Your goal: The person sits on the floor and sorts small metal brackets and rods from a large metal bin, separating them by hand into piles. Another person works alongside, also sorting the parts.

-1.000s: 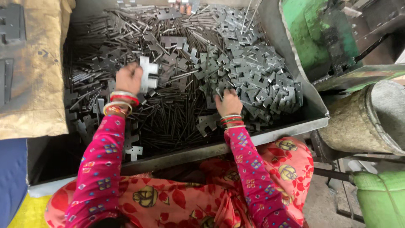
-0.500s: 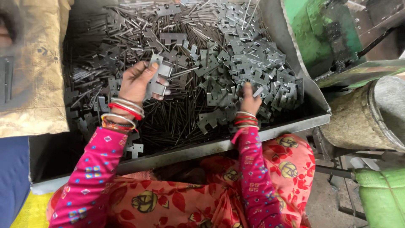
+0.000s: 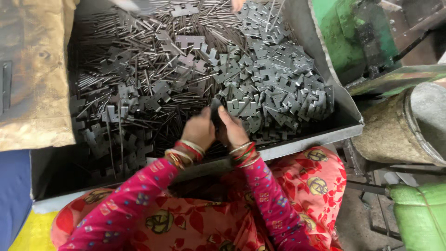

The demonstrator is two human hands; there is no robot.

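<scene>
Gripping a small stack of dark metal pieces (image 3: 216, 113) between them, the left hand (image 3: 200, 130) and right hand (image 3: 233, 130) meet at lower centre of the frame, just above the near rim of the big metal tray (image 3: 302, 144). Both hands are curled closed around the stack, fingers pressed to its sides; how many pieces are in it I cannot tell, since the fingers cover most of it.

Slipping looks the likeliest trouble. The pieces are thin, flat and smooth, so a stack squeezed only at the edges could fan out and drop back into the heap. Stamped edges and corners look sharp, and bare fingers pushed hard against them could be nicked. The long thin rods (image 3: 139, 60) lying across the upper left of the tray point every way, and one could catch a sleeve or the bangles (image 3: 183, 153) on the wrists. Another person's fingertips (image 3: 238, 4) show at the top edge, so reaching into the same pile risks a bump.

The stack itself is dark grey, nearly black, dull with a faint sheen, and stands upright in the grip. It matches the notched, cross-like plates (image 3: 278, 88) heaped on the right side of the tray.
</scene>
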